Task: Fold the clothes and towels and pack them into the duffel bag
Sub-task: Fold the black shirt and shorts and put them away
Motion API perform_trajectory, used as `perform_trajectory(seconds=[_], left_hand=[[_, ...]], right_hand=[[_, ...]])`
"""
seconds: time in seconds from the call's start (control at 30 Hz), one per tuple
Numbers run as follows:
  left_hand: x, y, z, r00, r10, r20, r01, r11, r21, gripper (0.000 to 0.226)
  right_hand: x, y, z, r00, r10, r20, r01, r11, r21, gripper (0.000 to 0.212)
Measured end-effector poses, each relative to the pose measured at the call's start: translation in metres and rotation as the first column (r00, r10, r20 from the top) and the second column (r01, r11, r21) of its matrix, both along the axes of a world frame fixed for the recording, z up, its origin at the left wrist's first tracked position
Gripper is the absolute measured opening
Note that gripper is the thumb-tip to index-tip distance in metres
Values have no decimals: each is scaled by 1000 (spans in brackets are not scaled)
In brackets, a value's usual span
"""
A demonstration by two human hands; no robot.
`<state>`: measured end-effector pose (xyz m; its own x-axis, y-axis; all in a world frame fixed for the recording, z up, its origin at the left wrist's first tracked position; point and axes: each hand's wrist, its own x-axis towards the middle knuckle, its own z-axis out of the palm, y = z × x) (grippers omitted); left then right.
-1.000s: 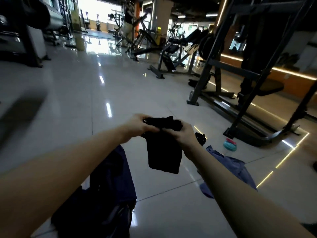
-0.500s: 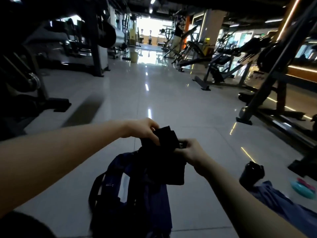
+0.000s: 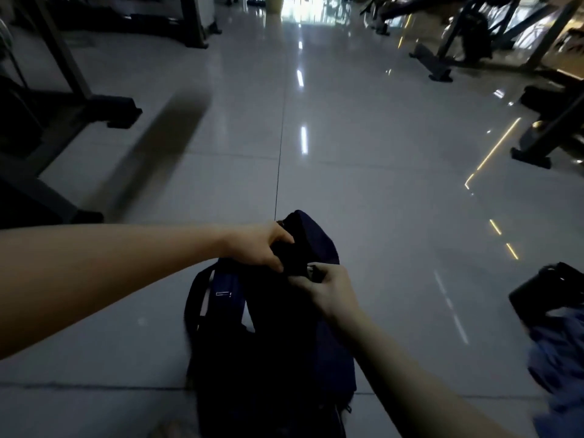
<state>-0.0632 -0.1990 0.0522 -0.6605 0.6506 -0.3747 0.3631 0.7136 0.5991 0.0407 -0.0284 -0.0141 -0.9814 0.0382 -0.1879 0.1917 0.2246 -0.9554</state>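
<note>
The folded black garment (image 3: 292, 252) is looking ready to come undone. It is being held only along its upper edge, and if either grip is slackening while it is going down, I judge the fold will be dropping open and bunching at the mouth of the duffel bag (image 3: 284, 358). The bag is too dark for me to tell how wide it is gaping. It is lying on the floor (image 3: 379, 184) directly beneath the fingers, its navy end poking out just beyond them.

The left hand (image 3: 256, 248) is reaching in from the side, forearm roughly level, fingers curling over the cloth with the thumb lower down. The right hand (image 3: 330, 290) is coming in from nearer the body, fingertips pinching the near corner of the same cloth, close beside the left hand. Well off to the right of the fingers, a blue garment (image 3: 556, 358) is lying crumpled beside a dark object (image 3: 550, 292).
</note>
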Motion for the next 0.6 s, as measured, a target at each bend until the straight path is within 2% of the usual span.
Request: perform_trajectory(seconds=[0.13, 0.2, 0.27, 0.3, 0.37, 0.4, 0.47, 0.53, 0.6], left_hand=[[-4, -27, -27, 1000, -2, 2, 2, 997, -79, 25], [-10, -43, -33, 999, 20, -35, -24, 992, -124, 17], [-20, -53, -37, 994, 66, -89, -79, 985, -156, 12], [-25, -55, -38, 990, 85, -113, -103, 981, -164, 13], [-33, -54, -40, 983, 105, -152, -132, 975, -177, 13], [-36, -53, -41, 980, 114, -166, -144, 972, -184, 12], [-41, -52, -41, 974, 139, -180, -173, 967, -187, 15], [-46, -53, -42, 966, 177, -190, -212, 960, -185, 18], [-51, -54, -43, 953, 221, -206, -257, 951, -171, 18]], right_hand=[[-1, -5, -22, 990, 138, 33, -139, 990, 21, 15], [-13, 9, -31, 999, 42, -10, -38, 971, 237, 20], [-25, 21, -38, 996, -92, 15, 69, 836, 544, 35], [-30, 23, -43, 989, -119, 86, 34, 756, 654, 50], [-35, 18, -51, 954, -99, 284, -141, 686, 714, 68], [-37, 14, -56, 936, -69, 346, -208, 685, 699, 65], [-40, 7, -63, 925, -25, 380, -256, 698, 668, 43], [-45, 7, -65, 938, -34, 344, -231, 678, 698, 24], [-49, 19, -62, 949, -74, 307, -190, 641, 743, 18]])
